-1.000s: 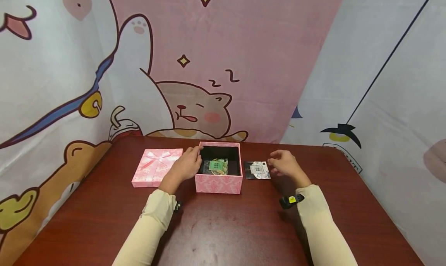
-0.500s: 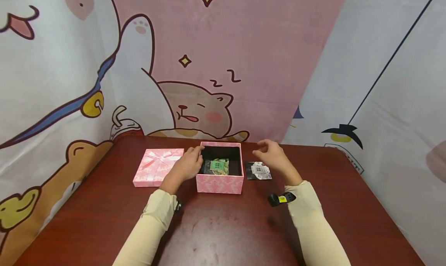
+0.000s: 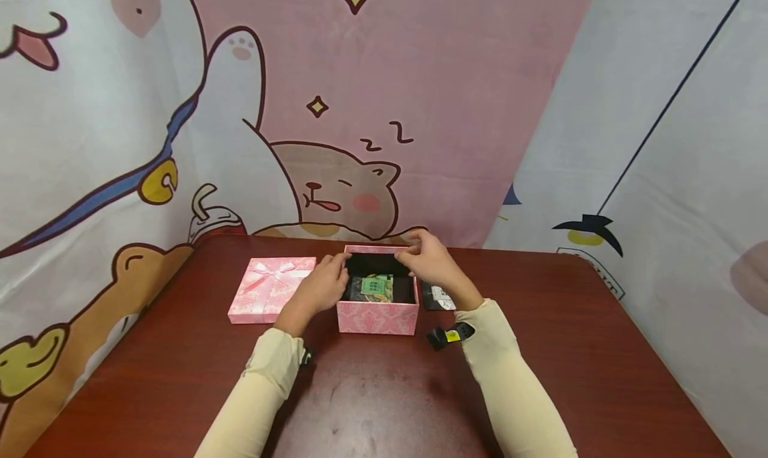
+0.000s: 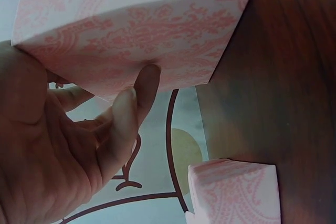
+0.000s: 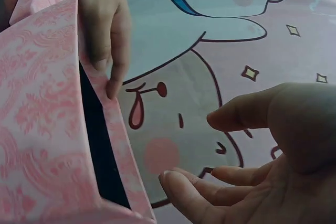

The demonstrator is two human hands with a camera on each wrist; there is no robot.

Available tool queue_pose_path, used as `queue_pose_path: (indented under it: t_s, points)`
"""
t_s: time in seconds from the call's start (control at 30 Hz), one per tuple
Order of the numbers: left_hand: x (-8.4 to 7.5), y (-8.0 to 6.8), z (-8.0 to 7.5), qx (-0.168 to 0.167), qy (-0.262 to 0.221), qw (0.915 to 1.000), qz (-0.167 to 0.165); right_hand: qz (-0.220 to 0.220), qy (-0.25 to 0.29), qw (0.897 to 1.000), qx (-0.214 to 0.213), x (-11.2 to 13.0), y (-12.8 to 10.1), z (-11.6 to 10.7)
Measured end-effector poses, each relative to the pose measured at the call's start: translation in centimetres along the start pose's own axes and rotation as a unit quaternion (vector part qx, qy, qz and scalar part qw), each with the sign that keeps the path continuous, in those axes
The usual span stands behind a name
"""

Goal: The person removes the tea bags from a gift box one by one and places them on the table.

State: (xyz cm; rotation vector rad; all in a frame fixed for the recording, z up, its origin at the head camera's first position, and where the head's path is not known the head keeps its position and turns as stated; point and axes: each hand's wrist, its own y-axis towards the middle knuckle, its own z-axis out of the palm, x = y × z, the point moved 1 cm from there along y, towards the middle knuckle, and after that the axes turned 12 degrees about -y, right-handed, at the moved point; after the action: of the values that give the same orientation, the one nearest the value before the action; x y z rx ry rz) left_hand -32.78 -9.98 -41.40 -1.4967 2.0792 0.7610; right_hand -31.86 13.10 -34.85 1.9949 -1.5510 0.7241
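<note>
A pink patterned box point(image 3: 377, 319) with a black inside stands uncovered in the middle of the table. At its left wall my left hand point(image 3: 320, 287) grips the rim; in the left wrist view its fingers point(image 4: 149, 80) press the outer side. Inside the box lies a flat packet with a green label point(image 3: 373, 285). My right hand point(image 3: 433, 265) hovers over the box's right back corner, thumb and fingers parted. Nothing shows between those fingers point(image 5: 184, 192) in the right wrist view. Beyond the box's right wall, a black and white packet point(image 3: 439, 298) is partly hidden by the right hand and wrist.
Left of the box lies its pink lid point(image 3: 264, 305) with a ribbon bow. The brown wooden table point(image 3: 360, 391) reaches back to a cartoon-printed cloth point(image 3: 468, 98). Each wrist carries a strapped camera.
My right hand has moved left from beside the black and white packet to above the box, now covering part of that packet. My left hand has stayed on the box.
</note>
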Motion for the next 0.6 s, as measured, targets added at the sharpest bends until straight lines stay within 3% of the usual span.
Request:
queue_pose_path:
  t_s: [0.27, 0.6]
  points:
    - [0.1, -0.1, 0.1, -0.001, 0.001, 1.0000, -0.004, 0.023, -0.002, 0.998, 0.052, 0.5, 1.5, 2.8]
    - [0.2, 0.1, 0.1, 0.005, -0.003, 1.0000, -0.006, 0.048, -0.033, 0.995, 0.085, -0.1, 3.0, 5.1]
